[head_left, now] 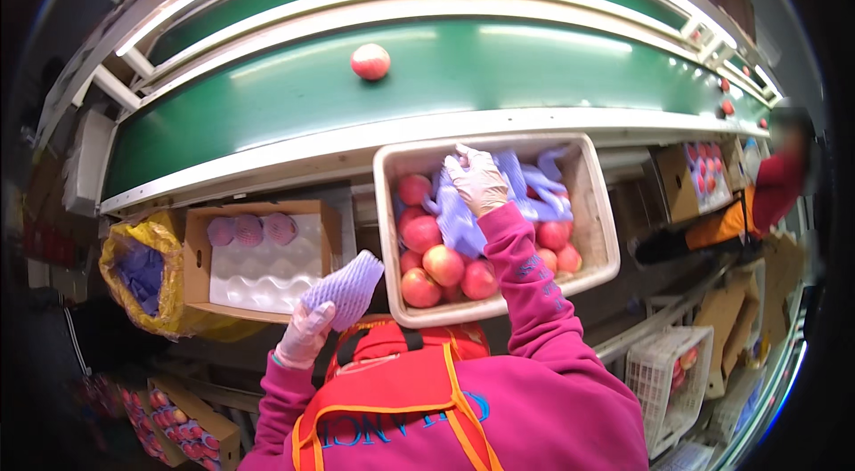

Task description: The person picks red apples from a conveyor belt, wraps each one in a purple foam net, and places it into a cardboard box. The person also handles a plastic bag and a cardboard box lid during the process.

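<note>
My gloved left hand (pixel 307 334) grips a lilac foam net sleeve (pixel 347 291) by its lower end; whether a fruit is inside is hidden. Over a white plastic crate (pixel 604 217) my gloved right hand (pixel 477 180) reaches in, fingers bent against loose lilac foam nets (pixel 461 224). Whether it pinches one cannot be made out. Red-yellow apples (pixel 444 264) fill the crate beneath and around the nets. To the left stands a cardboard box (pixel 196 264) with a white moulded tray (pixel 267 277). Three netted fruits (pixel 249 230) sit along the tray's far row.
Beyond the crate runs a green conveyor belt (pixel 280 84) with a single apple (pixel 370 61) on it. A yellow bag (pixel 170 271) with lilac nets stands at left. Another person (pixel 768 197) is at right, near a box of apples (pixel 678 187). Packed boxes (pixel 194 417) lie lower left.
</note>
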{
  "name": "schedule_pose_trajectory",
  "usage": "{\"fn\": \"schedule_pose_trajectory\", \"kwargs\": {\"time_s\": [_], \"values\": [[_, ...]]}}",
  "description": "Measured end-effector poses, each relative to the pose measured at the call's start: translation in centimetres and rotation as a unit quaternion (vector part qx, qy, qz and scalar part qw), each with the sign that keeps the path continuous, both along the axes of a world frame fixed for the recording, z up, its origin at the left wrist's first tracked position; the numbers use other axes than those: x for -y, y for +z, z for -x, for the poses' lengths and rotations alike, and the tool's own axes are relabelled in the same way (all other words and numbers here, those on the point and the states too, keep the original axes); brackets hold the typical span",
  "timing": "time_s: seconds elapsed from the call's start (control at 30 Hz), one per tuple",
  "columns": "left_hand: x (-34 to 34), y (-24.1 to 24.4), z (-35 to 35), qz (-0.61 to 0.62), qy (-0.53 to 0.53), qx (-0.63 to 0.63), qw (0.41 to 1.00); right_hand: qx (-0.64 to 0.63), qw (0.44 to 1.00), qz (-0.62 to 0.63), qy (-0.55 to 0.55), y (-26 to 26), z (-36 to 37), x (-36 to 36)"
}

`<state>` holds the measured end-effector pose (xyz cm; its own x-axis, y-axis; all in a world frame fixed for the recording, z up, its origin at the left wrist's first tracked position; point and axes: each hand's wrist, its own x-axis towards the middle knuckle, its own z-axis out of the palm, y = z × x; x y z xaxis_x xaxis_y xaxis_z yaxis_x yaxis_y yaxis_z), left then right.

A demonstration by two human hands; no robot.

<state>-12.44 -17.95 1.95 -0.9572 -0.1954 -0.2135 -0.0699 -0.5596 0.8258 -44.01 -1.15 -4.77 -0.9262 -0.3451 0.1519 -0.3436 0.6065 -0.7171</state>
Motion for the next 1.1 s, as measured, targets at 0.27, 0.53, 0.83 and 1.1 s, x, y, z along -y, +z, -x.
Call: {"fn": "schedule_pose_trajectory", "kwargs": {"time_s": [0.27,0.53,0.83,1.1], "values": [[4.4,-1.6,-5.9,-0.026,0.107,0.045,0.993,0.028,0.984,0.133,0.116,0.0,7.7,20.1],[10.7,-4.3,-8.9,-0.044,0.236,0.110,0.964,0.142,0.978,0.130,0.081,-0.2,13.0,37.4],[16.4,-5.5,-7.7,-0.059,0.230,0.107,0.966,0.096,0.903,0.244,0.341,1.9,4.6,38.3],[17.8,-7.7,-3.3,-0.018,0.150,0.093,0.984,0.012,0.945,0.187,0.268,5.1,-2.8,17.8]]}}
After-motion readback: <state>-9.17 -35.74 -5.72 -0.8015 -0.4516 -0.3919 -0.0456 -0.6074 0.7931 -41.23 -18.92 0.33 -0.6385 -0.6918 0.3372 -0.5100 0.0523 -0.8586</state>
